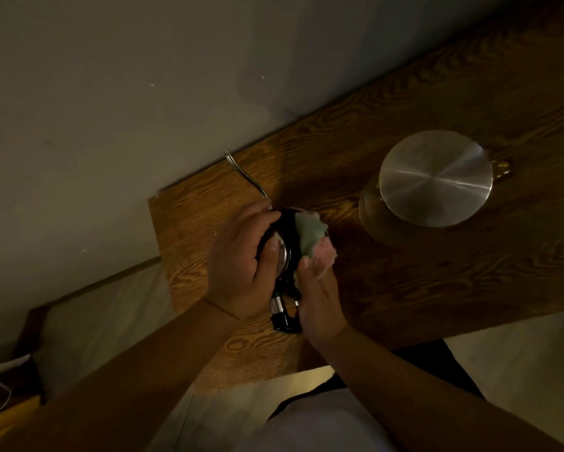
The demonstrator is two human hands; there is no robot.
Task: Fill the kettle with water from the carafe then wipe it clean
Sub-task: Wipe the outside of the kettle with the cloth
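I count two hands, one kettle, one cloth and one carafe. My left hand (241, 256) is curled over the top and left side of the kettle (285, 252), thumb lying across the shiny lid, fingers wrapped round its far edge. My right hand (319, 305) pinches the cloth (311, 243), a pale green and pink rag, and presses it against the kettle's right side. The kettle is dark with a black handle (284, 321) that points back toward me, and it stands near the left end of the tabletop (437, 288). One thin metal spout (245, 176) curves out from behind my left hand toward the wall. The carafe (434, 181) stands well apart to the right, its round brushed-metal lid facing up over a glass body.

The tabletop is dark wood with strong grain, pushed against a plain pale wall (111, 76). The room is dim. Below the tabletop's near edge I see pale floor.
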